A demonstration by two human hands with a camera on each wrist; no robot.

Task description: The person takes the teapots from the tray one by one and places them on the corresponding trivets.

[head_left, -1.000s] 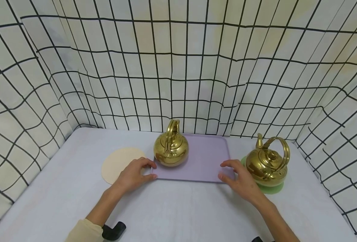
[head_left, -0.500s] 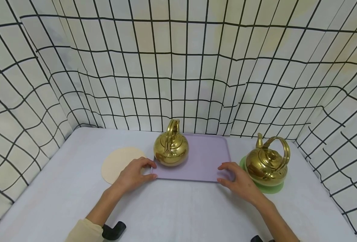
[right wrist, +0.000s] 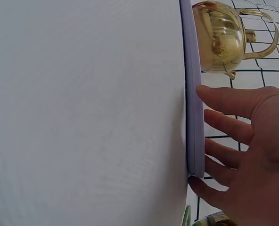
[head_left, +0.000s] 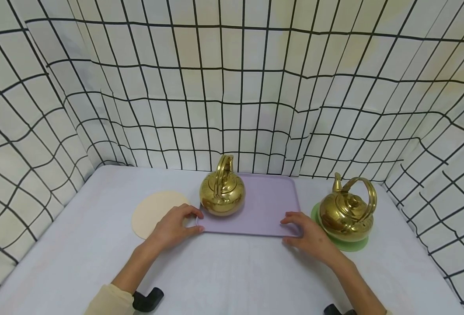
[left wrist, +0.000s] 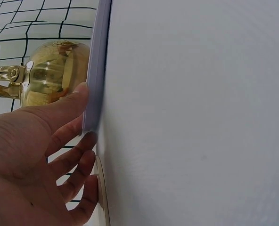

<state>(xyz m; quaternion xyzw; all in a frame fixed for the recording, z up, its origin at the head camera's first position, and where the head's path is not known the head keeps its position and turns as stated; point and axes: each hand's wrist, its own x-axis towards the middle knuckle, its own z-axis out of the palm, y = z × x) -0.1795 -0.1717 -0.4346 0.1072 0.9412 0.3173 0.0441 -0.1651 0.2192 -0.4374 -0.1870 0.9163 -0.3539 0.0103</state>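
Observation:
A lilac rectangular tray [head_left: 263,205] lies on the white tabletop, with a brass kettle [head_left: 222,194] standing on its left part. My left hand [head_left: 173,227] grips the tray's front left corner, thumb at the front rim and index finger at the side, as the left wrist view shows. My right hand [head_left: 308,234] is at the front right corner. Its thumb [right wrist: 224,100] meets the front rim, while the loosely bent fingers reach over and beside the tray. Right of that hand, a second brass kettle [head_left: 346,218] stands on a green round mat [head_left: 350,246].
A cream round mat [head_left: 157,212] lies left of the tray, partly behind my left hand. Black wire grid panels [head_left: 251,87] with white backing enclose the table at the back and both sides. Black wrist mounts [head_left: 148,300] show at the front.
My right hand has shifted slightly left over the tray's right corner, its thumb and index finger spreading apart. My left hand, the tray and both kettles stay put.

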